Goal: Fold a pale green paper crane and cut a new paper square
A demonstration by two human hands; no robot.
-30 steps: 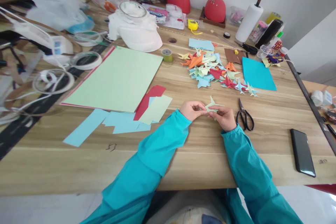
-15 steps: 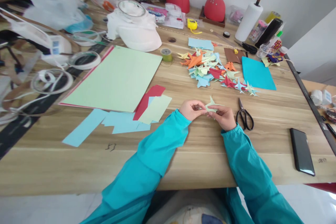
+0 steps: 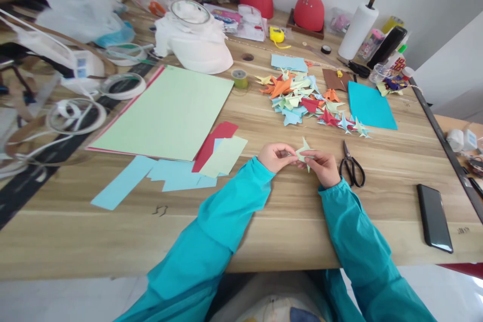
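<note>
A small pale green folded paper figure (image 3: 304, 151) is held between both hands just above the wooden table (image 3: 287, 211). My left hand (image 3: 276, 156) pinches its left side with closed fingers. My right hand (image 3: 324, 168) grips its right side, fingers curled. Both arms wear teal sleeves. Black scissors (image 3: 352, 167) lie right beside my right hand. A pile of several coloured folded paper figures (image 3: 306, 99) lies farther back on the table.
A large pale green sheet (image 3: 166, 113) and cut blue, red and green paper pieces (image 3: 181, 168) lie to the left. A teal sheet (image 3: 370, 106), a black phone (image 3: 433, 217), a paper towel roll (image 3: 357, 31), tape rolls (image 3: 77, 115) and bags crowd the edges.
The paper figure's right point has been folded in or turned; the piece looks more compact between the fingers. Both hands stay in the same spot.
</note>
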